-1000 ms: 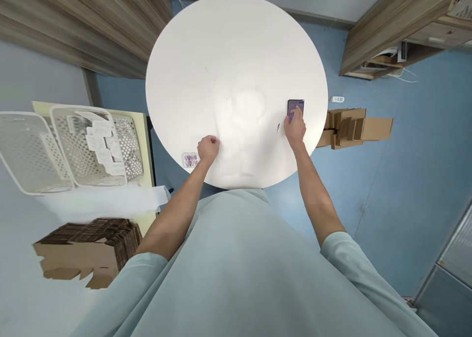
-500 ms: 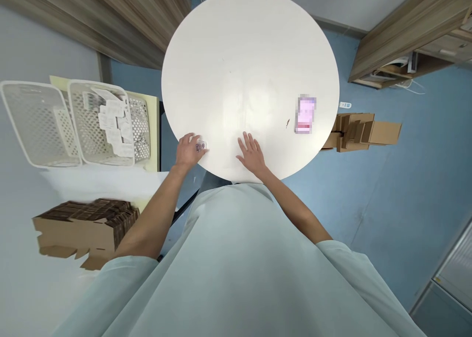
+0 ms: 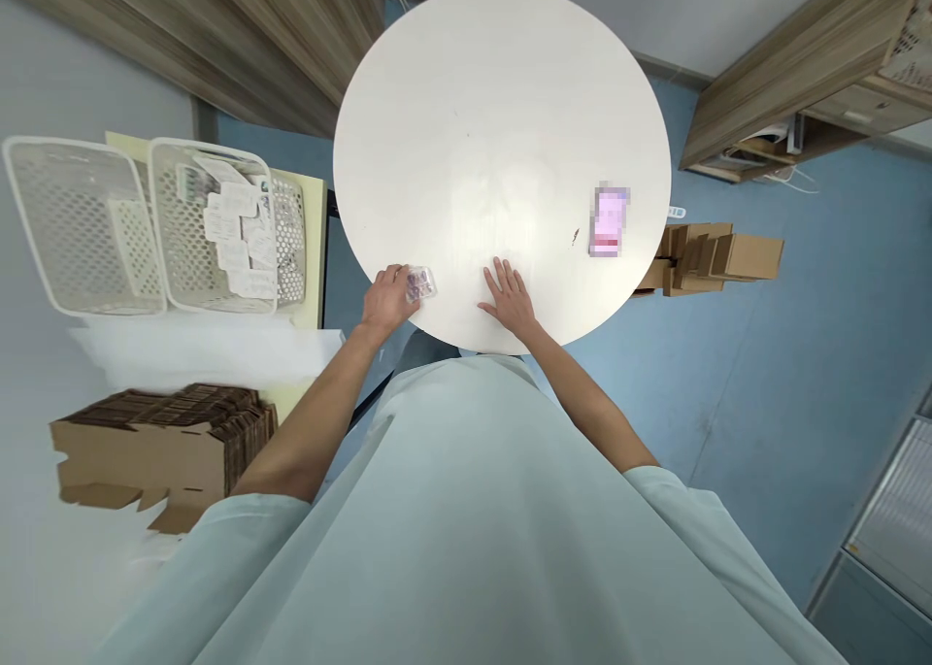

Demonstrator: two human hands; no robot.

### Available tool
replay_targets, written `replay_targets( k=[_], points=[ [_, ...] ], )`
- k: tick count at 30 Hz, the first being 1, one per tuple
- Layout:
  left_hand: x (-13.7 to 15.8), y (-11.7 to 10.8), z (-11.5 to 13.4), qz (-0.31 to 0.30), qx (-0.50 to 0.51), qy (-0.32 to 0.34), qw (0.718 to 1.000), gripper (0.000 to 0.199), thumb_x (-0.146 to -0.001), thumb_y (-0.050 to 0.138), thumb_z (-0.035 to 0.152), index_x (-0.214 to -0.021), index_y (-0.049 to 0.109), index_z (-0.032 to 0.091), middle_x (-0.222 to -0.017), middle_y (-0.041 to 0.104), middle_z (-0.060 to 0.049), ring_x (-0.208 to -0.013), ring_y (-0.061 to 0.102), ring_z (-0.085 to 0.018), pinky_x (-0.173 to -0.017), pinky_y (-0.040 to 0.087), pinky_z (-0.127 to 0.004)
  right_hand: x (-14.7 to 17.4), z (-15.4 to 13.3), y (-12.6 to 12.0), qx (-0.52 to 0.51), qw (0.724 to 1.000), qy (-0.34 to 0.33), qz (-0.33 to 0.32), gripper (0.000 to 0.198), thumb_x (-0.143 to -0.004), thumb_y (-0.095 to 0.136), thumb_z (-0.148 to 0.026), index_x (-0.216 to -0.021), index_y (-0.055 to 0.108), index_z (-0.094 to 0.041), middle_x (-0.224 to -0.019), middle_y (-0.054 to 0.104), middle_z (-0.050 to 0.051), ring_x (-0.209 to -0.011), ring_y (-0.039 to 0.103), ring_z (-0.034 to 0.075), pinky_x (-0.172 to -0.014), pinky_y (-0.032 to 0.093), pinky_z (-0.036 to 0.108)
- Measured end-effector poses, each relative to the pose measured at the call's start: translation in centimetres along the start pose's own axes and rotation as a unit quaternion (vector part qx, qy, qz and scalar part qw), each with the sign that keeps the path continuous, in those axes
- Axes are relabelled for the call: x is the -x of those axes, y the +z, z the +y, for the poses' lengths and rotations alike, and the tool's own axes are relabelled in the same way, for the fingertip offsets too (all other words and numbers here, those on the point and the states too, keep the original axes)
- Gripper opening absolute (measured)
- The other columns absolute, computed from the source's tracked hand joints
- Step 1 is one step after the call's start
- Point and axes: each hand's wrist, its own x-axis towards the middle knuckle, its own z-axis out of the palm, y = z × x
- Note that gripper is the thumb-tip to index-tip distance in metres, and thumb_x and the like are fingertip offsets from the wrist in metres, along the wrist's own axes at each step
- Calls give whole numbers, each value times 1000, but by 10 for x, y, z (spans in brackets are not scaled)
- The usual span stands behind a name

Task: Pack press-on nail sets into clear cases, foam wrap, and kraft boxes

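My left hand is at the near left edge of the round white table, its thumb and fingers closed on the left side of a small clear plastic pack. Purplish pieces show through the pack, too small to name. My right hand lies palm down on the tabletop near the front edge, fingers spread, holding nothing. Beyond it to the right lies a phone with a blurred pinkish screen. A small brown mark or scrap is just left of the phone.
Left of the table, a white perforated basket holds several white packets, with another white basket beside it. Flattened cardboard boxes are stacked nearer me. More brown cartons stand on the floor at right, by a wooden cabinet.
My left hand has shifted slightly right, and more of the clear pack shows beyond its fingers. My right hand stays flat on the table. The whole view has shifted a little.
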Motion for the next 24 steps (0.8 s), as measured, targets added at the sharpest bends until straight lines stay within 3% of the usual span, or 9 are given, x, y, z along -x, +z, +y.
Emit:
replay_targets(
  k=[4, 8, 11, 18, 24],
  points=[
    [-3, 4, 36, 1, 32, 75, 997, 75, -93, 68, 33, -164, 52, 17, -166, 52, -19, -148, 51, -41, -118, 53, -51, 18, 6, -3, -1, 996, 64, 61, 73, -114, 53, -47, -176, 36, -12, -188, 22, 21, -178, 12, 35, -141, 25, 57],
    [-10, 22, 69, -17, 27, 168, 985, 72, -93, 68, 29, -162, 55, 15, -162, 56, -20, -147, 52, -42, -124, 48, -54, 45, 14, 3, -19, 962, 235, 136, 66, -113, 56, -44, -166, 45, -7, -167, 50, 30, -159, 46, 39, -128, 43, 55],
    [-16, 37, 82, -35, 16, 191, 981, 74, -90, 68, 23, -162, 55, 14, -161, 56, -22, -148, 52, -43, -124, 48, -55, 58, 17, 15, -50, 933, 321, 157, 53, -109, 61, -45, -149, 59, -10, -142, 66, 26, -137, 61, 38, -116, 52, 52],
    [-20, 54, 81, -58, 8, 192, 980, 75, -89, 66, 20, -163, 54, 15, -164, 54, -23, -152, 48, -43, -122, 51, -57, 61, 14, 36, -126, 902, 371, 181, 14, -105, 57, -29, -109, 68, -22, -124, 73, 18, -120, 65, 32, -97, 57, 44],
    [-17, 55, 80, -57, 14, 181, 982, 76, -89, 65, 20, -163, 53, 16, -164, 53, -23, -152, 48, -42, -120, 52, -56, 69, 4, 22, -168, 882, 397, 188, 15, -103, 55, -29, -102, 68, -23, -112, 79, 11, -103, 73, 26, -89, 57, 37]
  ],
)
